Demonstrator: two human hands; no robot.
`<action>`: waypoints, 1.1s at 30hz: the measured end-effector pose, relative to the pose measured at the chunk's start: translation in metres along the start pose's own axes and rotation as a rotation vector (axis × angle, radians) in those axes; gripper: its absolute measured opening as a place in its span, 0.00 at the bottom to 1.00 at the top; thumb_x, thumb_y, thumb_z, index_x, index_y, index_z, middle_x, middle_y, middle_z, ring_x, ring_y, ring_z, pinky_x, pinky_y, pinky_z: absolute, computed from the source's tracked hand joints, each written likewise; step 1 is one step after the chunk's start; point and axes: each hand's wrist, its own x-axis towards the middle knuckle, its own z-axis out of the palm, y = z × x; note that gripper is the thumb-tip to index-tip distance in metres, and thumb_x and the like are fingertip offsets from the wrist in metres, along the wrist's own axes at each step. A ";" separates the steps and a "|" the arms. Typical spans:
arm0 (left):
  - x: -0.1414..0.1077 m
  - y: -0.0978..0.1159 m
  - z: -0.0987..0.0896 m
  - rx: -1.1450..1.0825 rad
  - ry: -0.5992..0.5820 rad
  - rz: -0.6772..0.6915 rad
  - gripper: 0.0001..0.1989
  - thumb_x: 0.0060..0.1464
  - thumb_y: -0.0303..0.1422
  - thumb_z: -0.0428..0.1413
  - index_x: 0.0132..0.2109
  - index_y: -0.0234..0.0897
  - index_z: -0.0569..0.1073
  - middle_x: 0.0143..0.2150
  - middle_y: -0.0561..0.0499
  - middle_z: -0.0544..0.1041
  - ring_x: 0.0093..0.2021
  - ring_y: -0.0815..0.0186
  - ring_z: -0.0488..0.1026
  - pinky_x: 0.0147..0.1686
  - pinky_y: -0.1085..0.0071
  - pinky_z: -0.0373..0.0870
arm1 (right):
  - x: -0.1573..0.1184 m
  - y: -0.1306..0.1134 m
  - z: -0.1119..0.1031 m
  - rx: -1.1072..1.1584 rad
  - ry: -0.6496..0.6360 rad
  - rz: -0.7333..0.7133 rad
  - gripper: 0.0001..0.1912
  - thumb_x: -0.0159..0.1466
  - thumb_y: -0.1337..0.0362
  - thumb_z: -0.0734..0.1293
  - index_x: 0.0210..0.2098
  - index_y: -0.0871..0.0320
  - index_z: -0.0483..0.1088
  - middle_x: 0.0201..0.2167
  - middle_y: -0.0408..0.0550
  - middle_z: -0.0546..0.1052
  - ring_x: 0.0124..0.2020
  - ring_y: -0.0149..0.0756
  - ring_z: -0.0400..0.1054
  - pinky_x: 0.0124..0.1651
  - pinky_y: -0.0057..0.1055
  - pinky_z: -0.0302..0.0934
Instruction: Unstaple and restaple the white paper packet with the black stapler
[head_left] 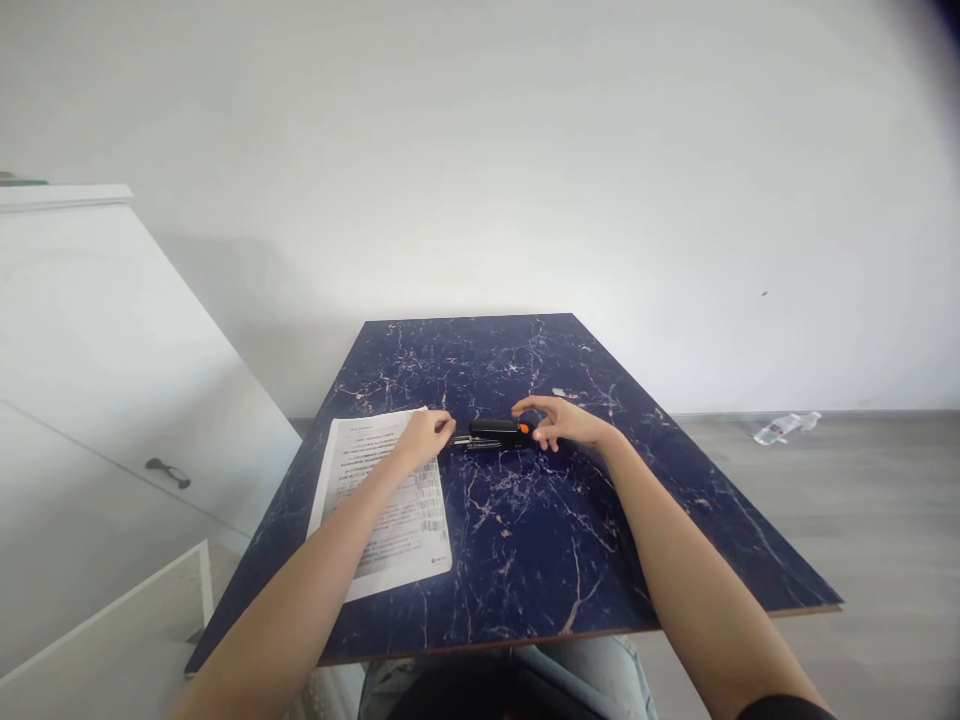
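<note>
A black stapler (491,428) with an orange patch lies crosswise on the dark blue marbled table (510,560). Its upper part is lifted away from the base, and a thin metal strip shows at its left end. My left hand (426,437) rests over the upper right corner of a printed paper sheet (390,540). Its fingers are pinched together by the stapler's left end; what is between them is hidden. At the stapler's right end, my right hand (561,420) has its fingers apart and curved, with the thumb below; I cannot tell whether they touch it.
A small pale item (568,393) lies behind my right hand. To the left stands a white cabinet (112,370) with a dark handle. Crumpled clear plastic (786,428) is on the grey floor at right. A white wall rises behind the table.
</note>
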 end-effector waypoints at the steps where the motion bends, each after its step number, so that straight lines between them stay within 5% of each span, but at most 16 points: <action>1: 0.000 0.000 0.000 -0.080 -0.021 -0.010 0.14 0.62 0.38 0.51 0.32 0.37 0.76 0.24 0.52 0.76 0.20 0.67 0.70 0.27 0.71 0.64 | 0.001 -0.002 0.004 0.015 -0.037 0.007 0.38 0.53 0.53 0.78 0.60 0.53 0.68 0.50 0.54 0.77 0.29 0.33 0.74 0.29 0.30 0.71; 4: -0.002 -0.001 -0.005 -0.300 -0.114 -0.023 0.10 0.60 0.37 0.55 0.41 0.37 0.77 0.34 0.49 0.81 0.23 0.67 0.75 0.28 0.70 0.70 | 0.006 -0.002 0.011 0.018 -0.063 0.027 0.37 0.51 0.55 0.79 0.58 0.56 0.70 0.42 0.51 0.80 0.30 0.36 0.76 0.32 0.32 0.74; 7: -0.003 -0.002 -0.019 -0.427 -0.292 0.081 0.15 0.57 0.35 0.59 0.51 0.38 0.77 0.48 0.42 0.81 0.40 0.61 0.80 0.40 0.66 0.76 | 0.009 0.004 0.013 0.025 -0.048 0.035 0.33 0.52 0.54 0.78 0.54 0.59 0.73 0.32 0.47 0.79 0.30 0.37 0.76 0.33 0.33 0.74; 11: -0.005 -0.005 -0.036 -0.500 -0.491 0.167 0.23 0.58 0.33 0.61 0.61 0.41 0.73 0.60 0.39 0.75 0.60 0.57 0.74 0.60 0.58 0.69 | 0.009 0.012 0.012 0.055 -0.037 0.053 0.34 0.50 0.53 0.79 0.53 0.60 0.74 0.29 0.46 0.80 0.29 0.38 0.76 0.35 0.34 0.75; 17: -0.004 -0.010 -0.041 -0.596 -0.597 0.157 0.29 0.60 0.33 0.60 0.67 0.43 0.68 0.67 0.40 0.68 0.68 0.56 0.66 0.67 0.53 0.61 | 0.009 0.014 0.010 0.047 -0.042 0.053 0.33 0.51 0.55 0.79 0.53 0.60 0.74 0.29 0.46 0.81 0.31 0.39 0.77 0.38 0.37 0.75; 22: -0.001 -0.008 -0.035 -0.575 -0.538 0.152 0.27 0.58 0.29 0.61 0.64 0.45 0.71 0.64 0.42 0.73 0.64 0.56 0.70 0.65 0.52 0.65 | 0.010 0.014 0.011 0.049 -0.036 0.057 0.31 0.51 0.55 0.79 0.52 0.59 0.75 0.29 0.46 0.81 0.31 0.40 0.77 0.38 0.37 0.75; 33: 0.006 -0.002 0.014 -0.329 -0.153 0.088 0.19 0.55 0.27 0.62 0.55 0.40 0.76 0.48 0.44 0.81 0.45 0.59 0.80 0.48 0.60 0.78 | 0.011 0.013 0.012 0.043 -0.031 0.078 0.32 0.49 0.54 0.79 0.51 0.59 0.75 0.29 0.46 0.80 0.31 0.39 0.77 0.41 0.40 0.75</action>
